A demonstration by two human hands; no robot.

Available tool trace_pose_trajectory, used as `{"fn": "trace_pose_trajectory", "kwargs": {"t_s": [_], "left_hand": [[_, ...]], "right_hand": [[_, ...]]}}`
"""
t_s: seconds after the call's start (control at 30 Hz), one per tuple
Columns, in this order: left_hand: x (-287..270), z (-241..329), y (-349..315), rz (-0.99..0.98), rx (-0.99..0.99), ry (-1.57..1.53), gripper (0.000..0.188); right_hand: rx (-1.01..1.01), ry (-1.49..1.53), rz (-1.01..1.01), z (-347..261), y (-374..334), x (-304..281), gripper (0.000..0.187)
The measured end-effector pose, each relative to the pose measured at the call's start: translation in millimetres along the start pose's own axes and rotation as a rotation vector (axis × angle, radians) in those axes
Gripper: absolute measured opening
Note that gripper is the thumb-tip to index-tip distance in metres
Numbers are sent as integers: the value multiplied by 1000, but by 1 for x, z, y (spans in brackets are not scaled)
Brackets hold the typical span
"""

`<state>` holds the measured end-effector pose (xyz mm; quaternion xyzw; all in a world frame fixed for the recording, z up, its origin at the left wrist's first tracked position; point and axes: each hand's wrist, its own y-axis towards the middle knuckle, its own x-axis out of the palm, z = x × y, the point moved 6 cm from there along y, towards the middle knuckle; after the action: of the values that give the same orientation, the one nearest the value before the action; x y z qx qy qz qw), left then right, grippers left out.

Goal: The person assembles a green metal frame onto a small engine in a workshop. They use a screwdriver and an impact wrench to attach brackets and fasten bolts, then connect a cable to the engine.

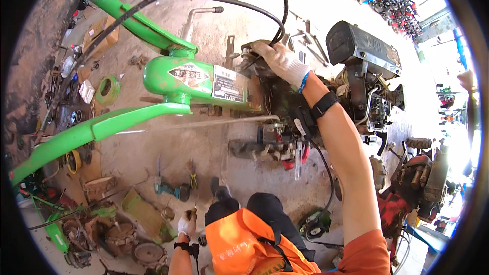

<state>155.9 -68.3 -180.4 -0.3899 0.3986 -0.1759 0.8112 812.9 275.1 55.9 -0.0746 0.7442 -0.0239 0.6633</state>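
My right hand (285, 63), in a white knit glove, reaches over a green machine frame (168, 79). Its fingers curl round a dark metal part (248, 57) on top of the machine, where the black cables (279, 7) come down. What exactly they grip is hidden by the glove. My left hand (187, 224), also gloved, is low beside my knee, fingers closed in a pinch. Something small and thin may stick up from them, too small to name. Further along the machine, a metal lever (254, 119) runs out from the body to the left.
A teal cordless power tool (173, 190) and yellow-handled pliers (193, 179) lie on the floor. Rolls of tape (108, 90) and greasy machine parts (119, 234) crowd the left. An engine (364, 56) and a red machine (407, 188) stand to the right. A socket wrench (191, 20) stands beyond the frame.
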Motion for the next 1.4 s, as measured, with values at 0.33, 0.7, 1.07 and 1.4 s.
{"fn": "trace_pose_trajectory", "kwargs": {"t_s": [0.33, 0.7, 1.07, 1.4], "left_hand": [[88, -86, 111, 242, 87, 179, 39], [91, -116, 188, 145, -109, 231, 61], [92, -83, 171, 116, 111, -225, 68], [106, -102, 175, 162, 92, -134, 70]], "right_hand": [[-123, 574, 160, -9, -5, -38, 33], [45, 1076, 323, -4, 13, -45, 50], [131, 894, 263, -4, 11, -52, 47], [175, 760, 295, 1, 7, -51, 52]]}}
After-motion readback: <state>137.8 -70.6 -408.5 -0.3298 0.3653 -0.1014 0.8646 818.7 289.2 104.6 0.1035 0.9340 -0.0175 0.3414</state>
